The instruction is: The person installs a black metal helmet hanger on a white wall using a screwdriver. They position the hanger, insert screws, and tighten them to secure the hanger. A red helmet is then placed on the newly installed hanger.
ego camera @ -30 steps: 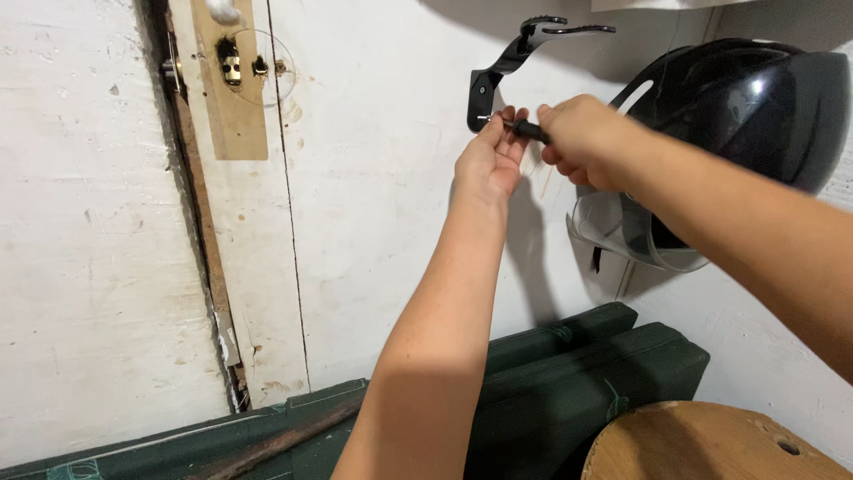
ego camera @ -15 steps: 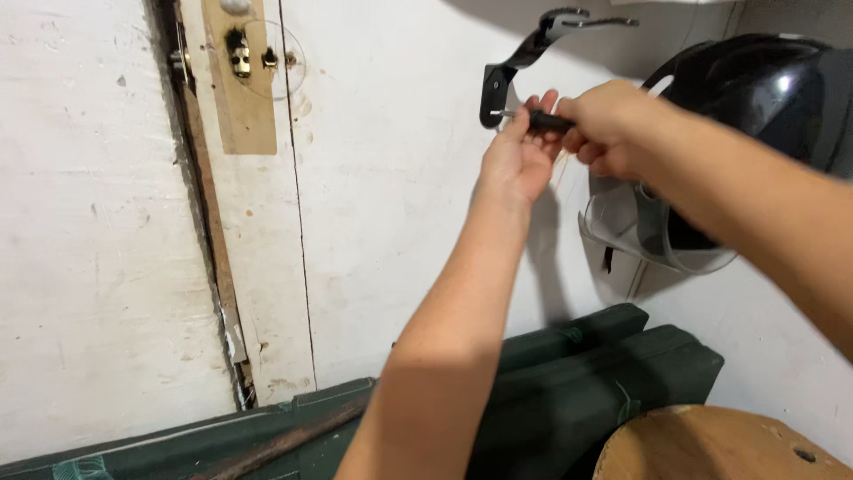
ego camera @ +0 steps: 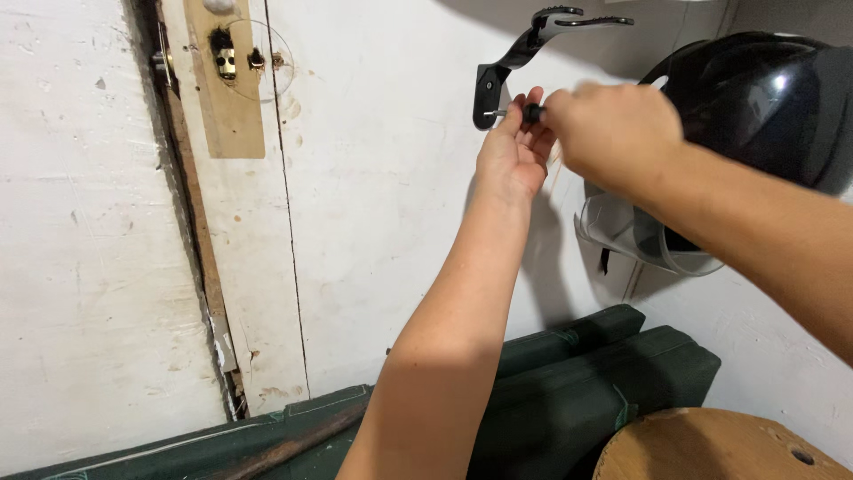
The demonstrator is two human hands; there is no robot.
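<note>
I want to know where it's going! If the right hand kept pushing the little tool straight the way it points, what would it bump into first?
Most likely the black bracket on the white wall. The right hand aims its screwdriver leftward at the bracket's lower end, where the left hand steadies it. Depth is hard to judge.

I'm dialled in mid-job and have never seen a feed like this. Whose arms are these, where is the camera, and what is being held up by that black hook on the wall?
There is no machine: the two bare arms belong to one person, and the single camera sits on that person's head, looking forward along them. The left hand reaches up to a curved black metal wall bracket on the white painted wall, fingers by the thin metal shaft of a black-handled screwdriver. The right hand grips the handle; it is blurred. A glossy black helmet with a clear visor hangs to the right. Below lie dark green folded cushions and a round wooden stool top.
</note>
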